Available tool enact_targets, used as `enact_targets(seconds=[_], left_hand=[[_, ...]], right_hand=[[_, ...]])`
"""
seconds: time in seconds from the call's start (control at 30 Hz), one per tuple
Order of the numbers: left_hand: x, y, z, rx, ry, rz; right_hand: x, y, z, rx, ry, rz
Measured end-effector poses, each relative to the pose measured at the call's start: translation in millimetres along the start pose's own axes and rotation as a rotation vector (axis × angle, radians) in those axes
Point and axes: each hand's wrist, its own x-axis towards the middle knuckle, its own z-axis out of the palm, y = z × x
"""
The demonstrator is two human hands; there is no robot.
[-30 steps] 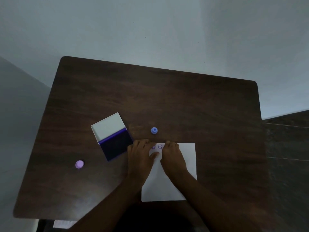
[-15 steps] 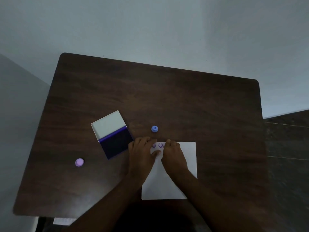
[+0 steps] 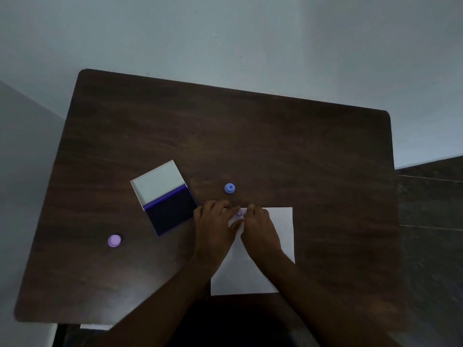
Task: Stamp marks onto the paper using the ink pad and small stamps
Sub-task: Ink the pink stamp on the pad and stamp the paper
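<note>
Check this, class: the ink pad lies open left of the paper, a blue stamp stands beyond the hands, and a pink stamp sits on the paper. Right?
Not quite. In the head view the pink stamp sits on the bare table, far left of the paper. The ink pad and blue stamp are as stated.

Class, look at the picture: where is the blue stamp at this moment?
In the head view, the blue stamp stands on the table, just beyond the paper, right of the open ink pad.
</note>
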Motion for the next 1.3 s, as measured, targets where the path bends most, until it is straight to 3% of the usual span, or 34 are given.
enact_targets(seconds=[0.1,0.3,0.8,1.0,1.2,1.23,1.3], left_hand=[[3.1,1.1,2.1,-0.006,-0.099,-0.003],[1.1,11.8,-8.3,0.082,0.048,-0.036],[-2.5,10.4,-9.7,0.11,-0.031,-0.075],[-2.5,17.7,-19.1,0.107,-0.02,-0.083],[-3.4,18.6,-25.4,0.152,-0.048,-0.03],[-3.8,19.0,-25.8,0.161,-0.04,-0.022],[-3.6,19.2,-25.4,0.177,-0.029,-0.023]], right_hand=[[2.3,1.5,2.6,-0.014,0.004,-0.008],[9.3,5.8,11.9,-0.073,0.032,-0.054],[19.8,19.8,21.6,0.016,-0.039,0.006],[15.0,19.1,24.5,-0.077,0.118,-0.105],[6.8,15.0,9.4,0.028,0.071,0.031],[1.0,16.2,8.7,0.09,0.094,0.063],[-18.3,22.0,12.8,0.181,0.296,0.017]])
